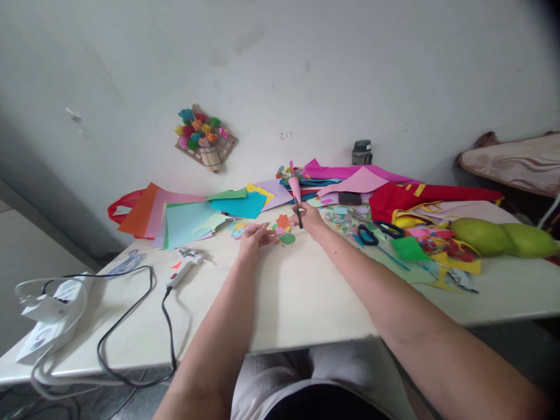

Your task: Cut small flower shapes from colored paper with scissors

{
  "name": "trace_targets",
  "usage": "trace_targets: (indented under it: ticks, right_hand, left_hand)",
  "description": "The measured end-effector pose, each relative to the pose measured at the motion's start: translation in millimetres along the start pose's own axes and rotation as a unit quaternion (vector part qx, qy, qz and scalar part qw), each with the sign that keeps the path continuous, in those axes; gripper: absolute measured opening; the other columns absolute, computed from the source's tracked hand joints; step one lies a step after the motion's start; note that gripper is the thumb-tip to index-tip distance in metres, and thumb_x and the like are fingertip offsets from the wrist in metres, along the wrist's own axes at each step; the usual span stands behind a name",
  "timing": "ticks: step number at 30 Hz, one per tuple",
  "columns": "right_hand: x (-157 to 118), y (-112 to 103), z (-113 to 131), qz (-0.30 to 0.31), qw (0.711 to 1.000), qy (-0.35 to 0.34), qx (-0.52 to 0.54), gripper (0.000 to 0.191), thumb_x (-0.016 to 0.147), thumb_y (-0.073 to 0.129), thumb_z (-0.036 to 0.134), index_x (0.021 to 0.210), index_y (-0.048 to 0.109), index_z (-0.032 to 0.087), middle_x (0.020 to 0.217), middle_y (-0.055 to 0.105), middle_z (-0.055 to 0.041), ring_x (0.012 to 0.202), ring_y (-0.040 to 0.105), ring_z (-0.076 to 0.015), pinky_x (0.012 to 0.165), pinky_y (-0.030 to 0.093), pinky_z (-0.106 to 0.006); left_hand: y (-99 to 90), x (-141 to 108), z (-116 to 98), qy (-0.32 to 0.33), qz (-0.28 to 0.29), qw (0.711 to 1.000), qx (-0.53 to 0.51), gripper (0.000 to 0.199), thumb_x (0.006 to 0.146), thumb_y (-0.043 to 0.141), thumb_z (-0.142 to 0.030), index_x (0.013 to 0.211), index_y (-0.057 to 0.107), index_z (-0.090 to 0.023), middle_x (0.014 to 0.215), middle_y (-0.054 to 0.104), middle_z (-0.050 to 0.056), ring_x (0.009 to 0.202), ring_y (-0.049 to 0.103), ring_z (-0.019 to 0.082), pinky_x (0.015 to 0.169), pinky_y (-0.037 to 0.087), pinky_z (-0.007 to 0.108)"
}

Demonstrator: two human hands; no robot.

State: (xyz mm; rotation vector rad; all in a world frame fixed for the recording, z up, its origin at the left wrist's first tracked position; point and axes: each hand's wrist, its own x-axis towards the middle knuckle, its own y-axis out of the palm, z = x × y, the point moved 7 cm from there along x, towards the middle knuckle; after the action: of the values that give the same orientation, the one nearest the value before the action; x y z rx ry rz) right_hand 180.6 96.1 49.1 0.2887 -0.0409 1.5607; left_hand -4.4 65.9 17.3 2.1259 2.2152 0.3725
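My right hand (pixel 310 217) has its fingers closed round a slim, dark, pen-like thing (pixel 299 217), whose exact kind I cannot make out. Just left of it, my left hand (pixel 256 237) rests low over the table with fingers stretched and nothing visible in them. Between the two hands lie an orange paper flower cutout (pixel 283 221) and a green paper disc (pixel 287 238). More small coloured cutouts (pixel 238 230) sit by the left hand. Behind the right hand is a pink paper cone (pixel 294 188) with small colourful flowers (pixel 289 171) at its top.
Coloured paper sheets (pixel 186 224) lie at left, with a glue gun (pixel 186 268) and power strip (pixel 56 318) nearer. To the right are paper scraps (pixel 343 217), blue-handled scissors (pixel 367 235), a phone (pixel 350 199), a red cloth (pixel 420 198) and green fruit-like objects (pixel 503 238).
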Motion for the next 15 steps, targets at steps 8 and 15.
trace_targets:
  ticks: [8, 15]
  right_hand:
    - [11.4, -30.3, -10.1, -0.101, 0.994, 0.026, -0.013, 0.028, 0.057, 0.065, 0.007, 0.08, 0.054, 0.017, 0.046, 0.051, 0.0088, 0.036, 0.049, -0.0068, 0.037, 0.039, -0.016]
    - [19.1, -25.3, -29.3, -0.077, 0.987, 0.013, -0.137, 0.025, 0.059, 0.062, 0.012, 0.083, 0.058, 0.019, 0.053, 0.053, 0.007, 0.043, 0.055, -0.009, 0.045, 0.046, -0.02]
  left_hand:
    - [-33.3, 8.1, -1.8, 0.04, -0.175, 0.978, 0.109, 0.029, 0.059, 0.068, -0.039, 0.073, 0.062, -0.015, 0.052, 0.059, 0.0, 0.045, 0.052, 0.01, 0.048, 0.041, 0.022]
    - [-30.4, 9.4, -4.7, 0.032, -0.172, 0.884, 0.433, 0.019, 0.066, 0.061, -0.033, 0.08, 0.068, -0.022, 0.083, 0.069, 0.006, 0.082, 0.061, 0.022, 0.073, 0.044, 0.032]
